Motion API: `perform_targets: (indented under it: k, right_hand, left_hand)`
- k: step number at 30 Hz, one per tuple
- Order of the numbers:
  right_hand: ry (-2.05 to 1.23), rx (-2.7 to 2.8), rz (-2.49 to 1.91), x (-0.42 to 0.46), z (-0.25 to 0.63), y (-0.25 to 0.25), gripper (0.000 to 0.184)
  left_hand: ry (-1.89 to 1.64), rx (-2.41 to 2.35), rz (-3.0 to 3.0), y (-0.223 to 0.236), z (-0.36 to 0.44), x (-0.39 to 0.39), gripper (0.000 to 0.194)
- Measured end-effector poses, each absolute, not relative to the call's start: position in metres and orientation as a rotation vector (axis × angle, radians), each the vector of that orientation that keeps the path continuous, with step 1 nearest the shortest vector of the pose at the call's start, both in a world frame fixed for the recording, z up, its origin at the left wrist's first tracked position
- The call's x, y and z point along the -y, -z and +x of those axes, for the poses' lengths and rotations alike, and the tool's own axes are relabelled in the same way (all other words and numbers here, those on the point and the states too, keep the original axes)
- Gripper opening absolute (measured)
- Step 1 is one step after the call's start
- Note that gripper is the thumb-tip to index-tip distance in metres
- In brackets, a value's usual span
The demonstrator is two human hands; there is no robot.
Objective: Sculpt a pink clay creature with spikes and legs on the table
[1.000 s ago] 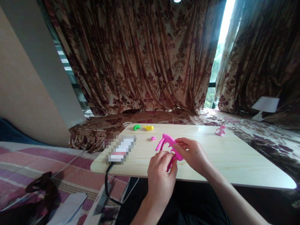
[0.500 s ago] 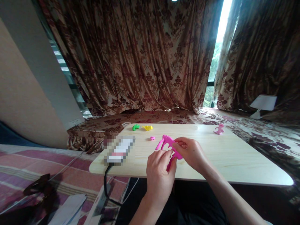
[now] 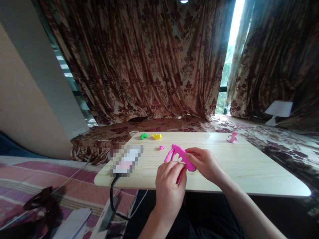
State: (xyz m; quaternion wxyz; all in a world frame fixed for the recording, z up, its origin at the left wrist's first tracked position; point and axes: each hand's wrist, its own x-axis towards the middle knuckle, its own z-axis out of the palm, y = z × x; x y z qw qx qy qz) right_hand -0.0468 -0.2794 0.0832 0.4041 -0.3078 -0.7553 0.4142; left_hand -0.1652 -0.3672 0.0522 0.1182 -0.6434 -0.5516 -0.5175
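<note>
Over the near middle of the table, both hands are closed on a bright pink clay figure (image 3: 181,156) with a thick long body and thin leg-like prongs. My left hand (image 3: 170,177) pinches its lower prongs, its fingers curled beneath the body and partly hiding it. From the right, my right hand (image 3: 203,162) grips the body's edge between thumb and fingers. A small pink clay piece (image 3: 161,147) lies just beyond my left hand. Farther back are a green clay piece (image 3: 144,136) and a yellow clay figure (image 3: 157,136).
A light pink clay figure (image 3: 233,137) stands at the table's (image 3: 254,169) far right. To the left lies a blurred-out phone-like device (image 3: 128,159) with a black cable (image 3: 112,196) hanging off the front edge. A white lamp (image 3: 277,111) stands behind at right.
My right hand has shifted slightly along the pink clay figure, so more of its body shows. My left hand keeps its hold. Everything else on the table stays put.
</note>
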Motion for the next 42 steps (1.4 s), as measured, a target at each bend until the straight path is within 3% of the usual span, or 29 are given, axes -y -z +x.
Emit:
perform_targets:
  k: [13, 19, 23, 30, 37, 42]
  right_hand:
    - [-0.856, 1.902, -0.878, 0.272, -0.054, -0.071, 0.025]
    - [-0.676, 1.932, -0.938, 0.275, -0.047, -0.091, 0.024]
    - [-0.386, 2.047, -0.881, 0.289, -0.053, -0.106, 0.021]
    - [-0.216, 2.253, -0.655, 0.307, -0.066, -0.12, 0.019]
    - [-0.452, 2.187, -0.455, 0.307, -0.065, -0.124, 0.024]
    - [-0.47, 2.142, -0.733, 0.286, -0.042, -0.079, 0.014]
  left_hand:
    - [1.438, 1.698, -1.859, -0.053, -0.164, 0.365, 0.017]
    - [2.026, 1.858, -1.951, -0.074, -0.179, 0.377, 0.019]
    - [2.581, 2.052, -1.891, -0.076, -0.184, 0.373, 0.029]
    - [3.303, 1.729, -1.595, -0.073, -0.191, 0.367, 0.03]
    - [3.585, 1.637, -1.239, -0.065, -0.204, 0.362, 0.024]
    - [3.607, 1.572, -1.179, -0.064, -0.218, 0.367, 0.02]
